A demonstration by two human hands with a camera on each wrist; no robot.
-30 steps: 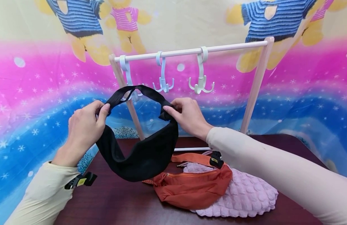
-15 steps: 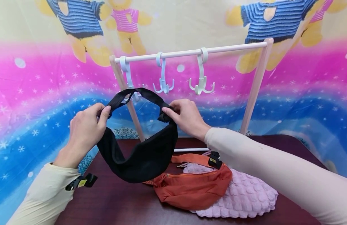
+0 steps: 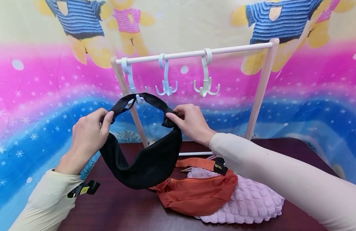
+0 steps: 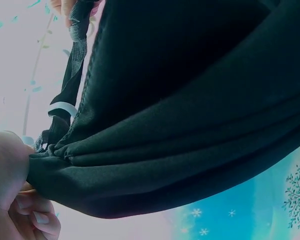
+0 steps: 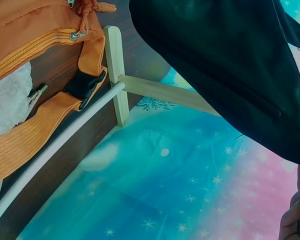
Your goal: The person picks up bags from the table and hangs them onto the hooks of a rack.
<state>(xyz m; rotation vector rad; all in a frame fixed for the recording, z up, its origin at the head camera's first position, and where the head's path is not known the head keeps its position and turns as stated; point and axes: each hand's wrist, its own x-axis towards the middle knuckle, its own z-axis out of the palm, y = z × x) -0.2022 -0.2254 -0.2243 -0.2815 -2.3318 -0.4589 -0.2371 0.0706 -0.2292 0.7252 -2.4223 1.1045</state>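
A black cloth shoulder bag (image 3: pixel 149 163) hangs between both hands, its strap (image 3: pixel 154 101) arched upward in a loop. My left hand (image 3: pixel 89 134) pinches the strap's left end where it joins the bag, thumb on the near side. My right hand (image 3: pixel 193 123) pinches the knotted right end the same way. The strap's top overlaps the lower prongs of the leftmost hook (image 3: pixel 131 78). In the left wrist view a curved white prong (image 4: pixel 64 107) crosses in front of the strap. The bag's body sags open below the hands, above the table.
A wooden rack (image 3: pixel 261 89) stands at the back, its rail carrying a blue hook (image 3: pixel 166 80) and a greenish hook (image 3: pixel 206 77). On the dark table (image 3: pixel 114 205) lie an orange waist bag (image 3: pixel 198 195) and a pink puffy bag (image 3: pixel 255 202). A printed cloth (image 3: pixel 36 96) hangs behind.
Both hands have come down slightly with the black shoulder bag, and the strap's top sits lower against the leftmost hook. The grips look the same; the bags on the table stay put.
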